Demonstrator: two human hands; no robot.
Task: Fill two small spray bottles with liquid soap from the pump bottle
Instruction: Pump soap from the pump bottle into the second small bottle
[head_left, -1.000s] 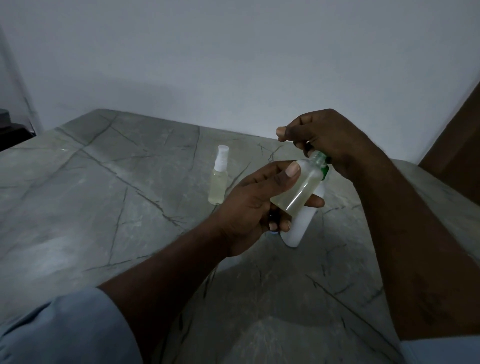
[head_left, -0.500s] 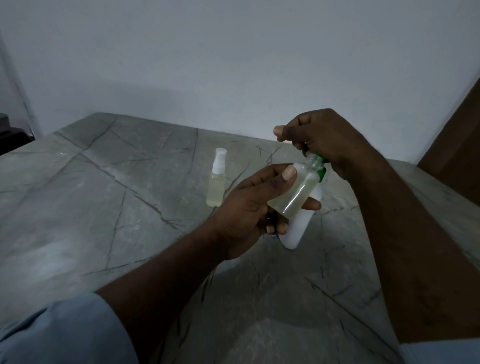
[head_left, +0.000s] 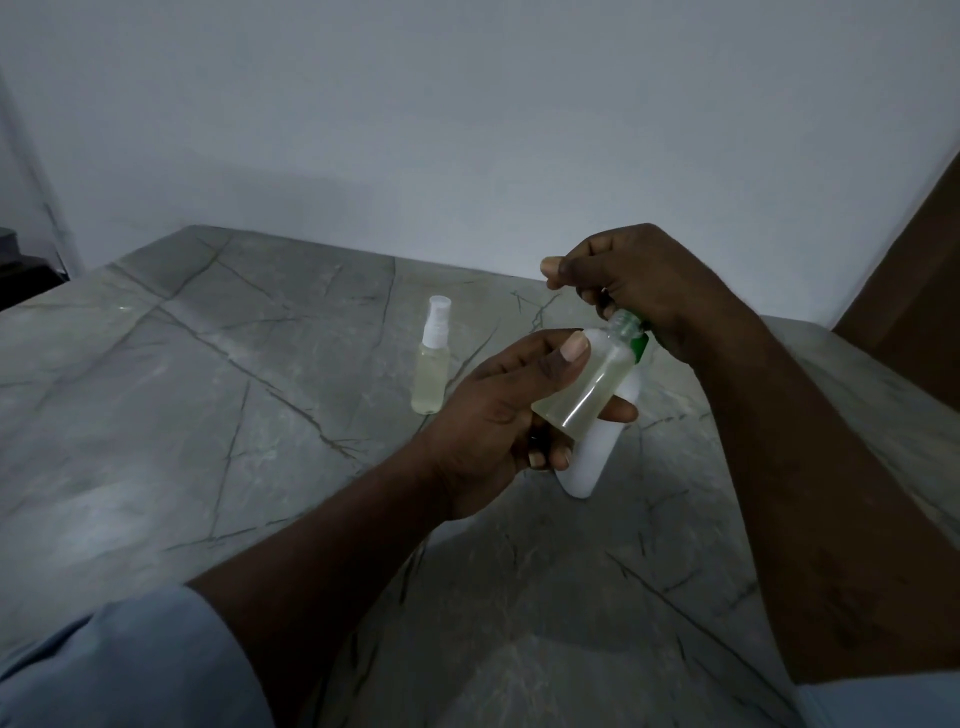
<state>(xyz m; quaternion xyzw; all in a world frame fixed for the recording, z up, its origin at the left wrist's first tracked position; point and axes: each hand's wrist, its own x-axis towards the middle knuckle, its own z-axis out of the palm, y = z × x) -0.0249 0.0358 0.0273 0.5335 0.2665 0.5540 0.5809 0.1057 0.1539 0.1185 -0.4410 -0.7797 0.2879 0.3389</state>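
A person's left hand grips an uncapped, tilted small spray bottle under the white pump bottle, on whose green head the right hand closes; misaligned, soap could spill onto the marble table near the capped spray bottle.

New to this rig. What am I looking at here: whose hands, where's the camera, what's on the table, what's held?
No machine here: a person works bare-handed, and the single wide-angle camera sits on their head, looking down and forward. The left hand holds an uncapped small bottle, tilted and partly filled with pale liquid. The right hand presses on the head of the white pump bottle, which stands on the grey marble table just behind the held bottle. A second small spray bottle, capped and holding pale liquid, stands upright further left.
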